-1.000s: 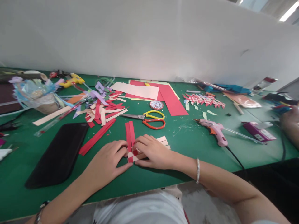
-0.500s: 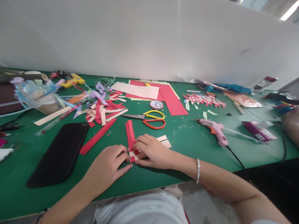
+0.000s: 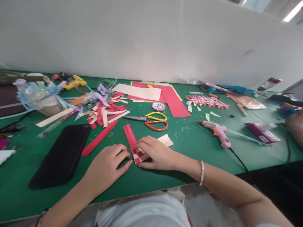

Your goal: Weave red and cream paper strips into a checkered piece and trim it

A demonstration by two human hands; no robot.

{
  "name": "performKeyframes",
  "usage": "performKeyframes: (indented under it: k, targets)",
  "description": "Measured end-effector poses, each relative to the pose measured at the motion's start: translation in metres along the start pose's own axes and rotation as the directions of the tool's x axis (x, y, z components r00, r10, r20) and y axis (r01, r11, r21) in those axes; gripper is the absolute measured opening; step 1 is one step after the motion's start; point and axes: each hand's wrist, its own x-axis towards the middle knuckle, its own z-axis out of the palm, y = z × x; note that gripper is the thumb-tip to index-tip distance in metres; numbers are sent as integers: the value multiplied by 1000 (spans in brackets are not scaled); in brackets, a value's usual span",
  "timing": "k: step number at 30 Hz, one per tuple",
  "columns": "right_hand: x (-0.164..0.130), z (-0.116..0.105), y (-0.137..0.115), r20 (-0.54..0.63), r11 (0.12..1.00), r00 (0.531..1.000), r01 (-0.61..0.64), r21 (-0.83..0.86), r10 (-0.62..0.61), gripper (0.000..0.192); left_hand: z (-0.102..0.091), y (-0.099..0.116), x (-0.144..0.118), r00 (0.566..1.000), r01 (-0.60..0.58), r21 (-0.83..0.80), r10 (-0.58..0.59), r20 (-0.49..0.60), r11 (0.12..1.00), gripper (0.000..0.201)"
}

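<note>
A small checkered weave of red and cream paper strips (image 3: 138,160) lies flat on the green table. Red tails run up and away from it, and cream tails show beyond my fingers on the right. My right hand (image 3: 157,153) grips this weave with thumb below and fingers over it, hiding part of the pattern. Just left of it rests my left hand (image 3: 110,162), curved, thumb and fingers apart, holding nothing and not touching the weave. Scissors (image 3: 156,125) with yellow and orange handles lie beyond my right hand.
A black phone-like slab (image 3: 61,154) lies left; a red strip (image 3: 100,138) is beside it. Cut strips (image 3: 104,110) are heaped behind. Red sheets (image 3: 176,104) lie at the back. A pink glue gun (image 3: 219,132) with a cord sits right, near another person's hand (image 3: 294,126).
The weave has turned, its red tails now leaning left, and its lower corner has shifted slightly right. My left fingers have come away from its edge.
</note>
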Motion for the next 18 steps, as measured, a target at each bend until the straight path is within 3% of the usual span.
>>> performKeyframes:
  k: [18]
  targets:
    - [-2, -4, 3, 10, 1000, 1000, -19, -20, 19, 41, 4, 1, 9, 997, 37, 28, -39, 65, 999, 19]
